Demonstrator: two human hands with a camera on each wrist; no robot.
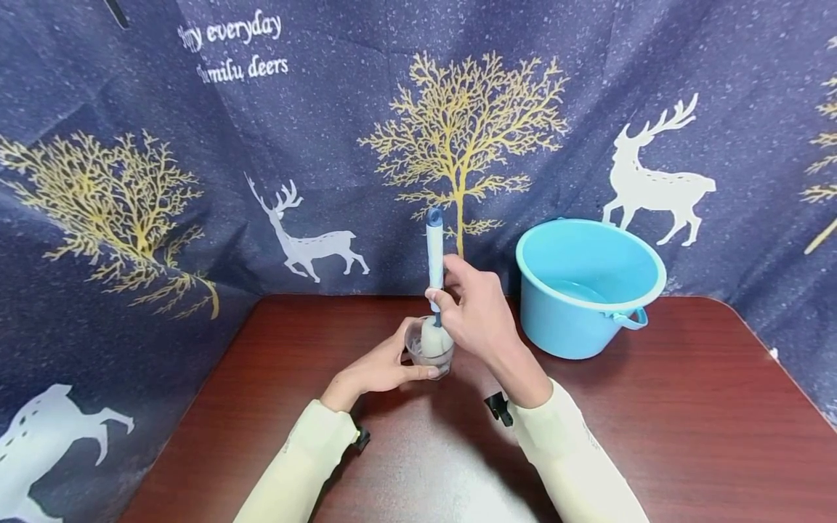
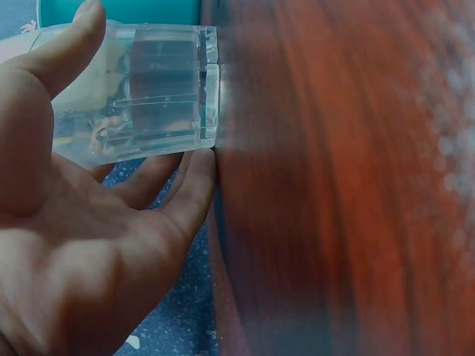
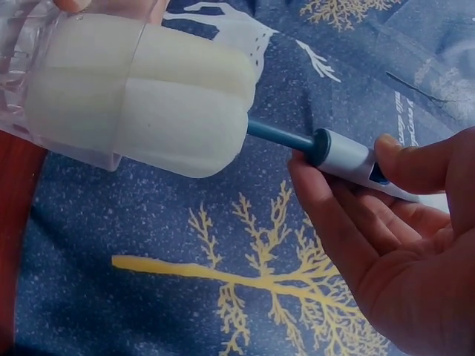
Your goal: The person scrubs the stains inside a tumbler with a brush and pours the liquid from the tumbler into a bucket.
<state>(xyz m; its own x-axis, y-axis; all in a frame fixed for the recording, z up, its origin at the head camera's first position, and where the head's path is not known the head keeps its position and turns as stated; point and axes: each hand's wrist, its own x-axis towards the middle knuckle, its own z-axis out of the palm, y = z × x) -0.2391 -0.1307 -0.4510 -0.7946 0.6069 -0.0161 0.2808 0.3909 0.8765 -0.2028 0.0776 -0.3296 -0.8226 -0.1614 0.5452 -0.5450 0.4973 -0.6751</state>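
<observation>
A clear glass cup [image 1: 429,359] stands on the table, its thick base against the wood in the left wrist view. My left hand [image 1: 386,365] holds the cup from the left, thumb on the near side and fingers around the far side. My right hand [image 1: 480,309] grips the pale blue handle [image 1: 434,254] of a cup brush, which stands nearly upright. The brush's whitish sponge head [image 3: 159,96] is partly inside the cup, with its upper part above the rim in the right wrist view. A dark blue stem [image 3: 278,133] joins head and handle.
A light blue bucket [image 1: 569,330] stands on the table to the right of my right hand, its carrying handle [image 1: 633,318] hanging at the side. Behind the reddish-brown table [image 1: 275,407] hangs a dark blue cloth [image 1: 314,145] printed with deer and trees.
</observation>
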